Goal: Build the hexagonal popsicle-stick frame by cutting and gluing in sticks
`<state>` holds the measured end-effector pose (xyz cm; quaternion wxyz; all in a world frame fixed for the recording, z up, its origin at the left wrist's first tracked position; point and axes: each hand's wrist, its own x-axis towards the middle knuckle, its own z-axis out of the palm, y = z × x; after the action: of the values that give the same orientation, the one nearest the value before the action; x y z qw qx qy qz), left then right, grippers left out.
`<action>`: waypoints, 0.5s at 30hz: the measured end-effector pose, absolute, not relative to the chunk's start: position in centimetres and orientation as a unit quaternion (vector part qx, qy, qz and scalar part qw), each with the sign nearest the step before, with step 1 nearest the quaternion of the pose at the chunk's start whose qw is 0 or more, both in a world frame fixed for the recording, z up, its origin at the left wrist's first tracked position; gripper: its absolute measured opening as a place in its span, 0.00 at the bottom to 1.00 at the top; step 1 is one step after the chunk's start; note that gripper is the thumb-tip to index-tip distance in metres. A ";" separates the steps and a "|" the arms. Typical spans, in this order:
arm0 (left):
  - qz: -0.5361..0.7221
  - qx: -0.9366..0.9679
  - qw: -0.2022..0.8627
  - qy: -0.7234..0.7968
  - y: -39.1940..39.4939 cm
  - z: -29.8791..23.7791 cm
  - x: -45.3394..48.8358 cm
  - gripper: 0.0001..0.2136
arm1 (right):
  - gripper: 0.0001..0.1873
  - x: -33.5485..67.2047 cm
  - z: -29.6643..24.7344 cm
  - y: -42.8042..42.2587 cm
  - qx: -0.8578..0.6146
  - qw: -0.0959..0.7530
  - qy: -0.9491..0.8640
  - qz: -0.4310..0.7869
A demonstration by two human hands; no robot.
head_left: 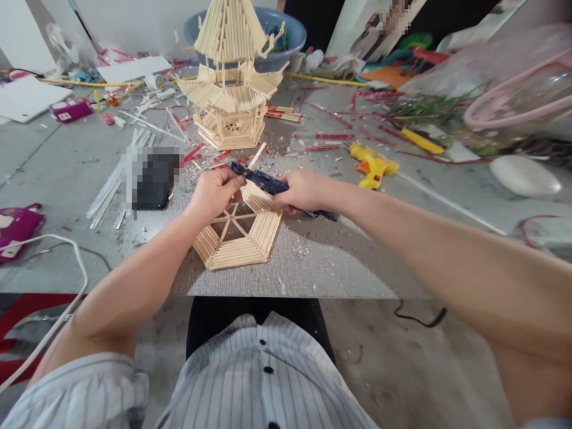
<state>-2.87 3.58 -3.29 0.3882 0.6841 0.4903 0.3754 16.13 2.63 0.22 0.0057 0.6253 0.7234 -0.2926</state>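
Note:
Both of my hands work just above a hexagonal frame (236,255) of pale wooden sticks, with spokes crossing its open middle, flat on the table. My right hand (306,189) is closed round a dark blue hand tool (263,180); its exact kind is not clear. At the tool's left end my left hand (217,192) is closed in a pinch, and what lies between its fingertips is hidden. A loose pale stick (257,156) juts up behind the tool. The far side of the frame is partly covered by my hands.
A stick-built pagoda (230,89) stands behind my hands, before a blue basin (295,33). To the right lie a yellow glue gun (370,165) and a white computer mouse (525,176). A phone (156,179) and clear glue sticks (109,179) lie left. Red scraps litter the table.

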 end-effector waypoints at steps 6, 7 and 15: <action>0.345 0.712 0.342 0.507 4.0 -3.5 -3.0 0.14 | 0.08 16.1 -0.3 3.0 0.629 0.012 0.706 -0.326; 0.342 0.713 0.340 0.508 4.0 -3.4 -2.9 0.14 | 0.08 16.1 -0.3 3.0 0.627 0.010 0.707 -0.326; 0.341 0.716 0.327 0.514 3.9 -3.3 -2.7 0.17 | 0.06 15.9 -0.4 3.1 0.631 -0.011 0.696 -0.342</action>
<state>-2.67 3.94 -3.32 0.3269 0.7160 0.5143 0.3406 15.93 3.08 -0.36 -0.0111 0.6311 0.6960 -0.3421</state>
